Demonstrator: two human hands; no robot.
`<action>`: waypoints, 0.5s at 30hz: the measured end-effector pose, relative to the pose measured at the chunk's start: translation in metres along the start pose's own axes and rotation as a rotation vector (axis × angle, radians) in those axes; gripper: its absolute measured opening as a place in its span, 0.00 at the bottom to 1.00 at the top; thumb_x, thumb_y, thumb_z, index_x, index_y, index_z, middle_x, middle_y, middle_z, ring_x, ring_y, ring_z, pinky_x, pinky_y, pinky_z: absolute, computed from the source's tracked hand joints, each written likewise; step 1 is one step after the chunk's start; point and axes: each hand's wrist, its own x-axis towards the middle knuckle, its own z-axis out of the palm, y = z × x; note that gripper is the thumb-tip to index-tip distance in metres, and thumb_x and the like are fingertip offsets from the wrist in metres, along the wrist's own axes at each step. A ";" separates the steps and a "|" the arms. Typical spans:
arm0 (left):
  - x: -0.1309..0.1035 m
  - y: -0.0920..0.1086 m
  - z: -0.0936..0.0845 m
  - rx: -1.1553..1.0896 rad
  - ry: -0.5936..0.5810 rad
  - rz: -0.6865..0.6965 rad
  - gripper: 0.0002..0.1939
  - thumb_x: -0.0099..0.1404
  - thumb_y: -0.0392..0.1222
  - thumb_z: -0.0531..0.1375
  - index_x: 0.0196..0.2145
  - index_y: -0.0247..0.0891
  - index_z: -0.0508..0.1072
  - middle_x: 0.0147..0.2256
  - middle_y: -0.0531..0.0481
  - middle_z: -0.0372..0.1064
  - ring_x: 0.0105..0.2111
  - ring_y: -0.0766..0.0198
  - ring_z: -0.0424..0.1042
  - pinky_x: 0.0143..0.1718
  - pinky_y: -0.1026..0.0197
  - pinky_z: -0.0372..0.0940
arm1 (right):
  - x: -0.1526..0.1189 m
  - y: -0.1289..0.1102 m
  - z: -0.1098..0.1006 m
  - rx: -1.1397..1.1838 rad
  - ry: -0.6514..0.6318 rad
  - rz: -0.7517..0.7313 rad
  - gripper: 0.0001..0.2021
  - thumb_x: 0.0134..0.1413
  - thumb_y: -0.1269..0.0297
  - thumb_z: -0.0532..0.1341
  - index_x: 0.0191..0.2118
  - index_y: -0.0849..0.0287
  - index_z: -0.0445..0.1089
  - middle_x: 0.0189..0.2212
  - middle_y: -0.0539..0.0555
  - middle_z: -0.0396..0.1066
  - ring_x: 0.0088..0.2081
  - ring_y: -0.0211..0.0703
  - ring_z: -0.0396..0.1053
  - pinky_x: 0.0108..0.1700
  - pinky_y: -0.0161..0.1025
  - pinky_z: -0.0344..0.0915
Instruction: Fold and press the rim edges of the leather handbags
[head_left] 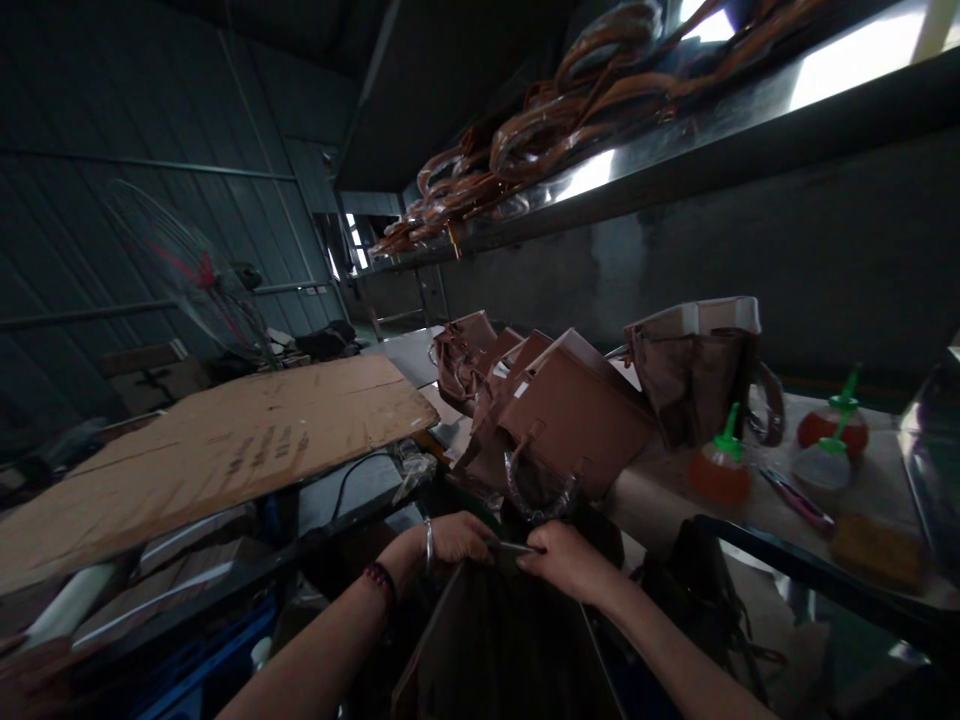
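A dark handbag [510, 640] stands upright right in front of me, low in the view, its lower part in deep shadow. My left hand [459, 538], with a bangle and beads at the wrist, pinches its top edge from the left. From the right, my right hand [561, 562] grips the same edge between thumb and fingers. A short strip of the rim shows between the two hands. Just beyond them lies a brown handbag [574, 410], its wrapped handle [540, 495] pointing towards me.
More brown bags lean behind, and another brown bag [694, 370] stands at right. Green-tipped squeeze bottles [720, 470], a pink-handled tool [796, 498] and a sponge-like block [877, 550] lie on the right bench. Wrapped handles [540, 130] fill the shelf above. Cardboard [247, 430] covers the left table; a fan [199, 270] stands behind.
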 end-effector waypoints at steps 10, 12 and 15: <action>0.015 -0.006 0.004 0.229 0.096 0.075 0.18 0.41 0.49 0.62 0.26 0.32 0.72 0.17 0.57 0.59 0.19 0.70 0.56 0.22 0.66 0.51 | 0.001 0.000 0.004 -0.002 0.062 -0.035 0.05 0.37 0.66 0.60 0.18 0.61 0.67 0.17 0.49 0.65 0.24 0.37 0.63 0.23 0.31 0.50; 0.020 -0.007 0.004 0.241 0.135 0.068 0.16 0.41 0.49 0.62 0.23 0.32 0.71 0.16 0.57 0.58 0.19 0.70 0.56 0.21 0.66 0.50 | -0.008 0.003 -0.006 0.033 0.132 -0.031 0.07 0.41 0.63 0.58 0.24 0.61 0.68 0.21 0.50 0.67 0.27 0.38 0.64 0.26 0.31 0.54; 0.022 -0.006 -0.001 0.228 0.194 0.050 0.14 0.39 0.48 0.62 0.17 0.33 0.66 0.14 0.57 0.56 0.17 0.70 0.55 0.20 0.66 0.49 | -0.048 0.004 -0.026 0.075 0.328 0.012 0.15 0.52 0.58 0.45 0.33 0.60 0.66 0.30 0.54 0.69 0.33 0.41 0.66 0.35 0.35 0.58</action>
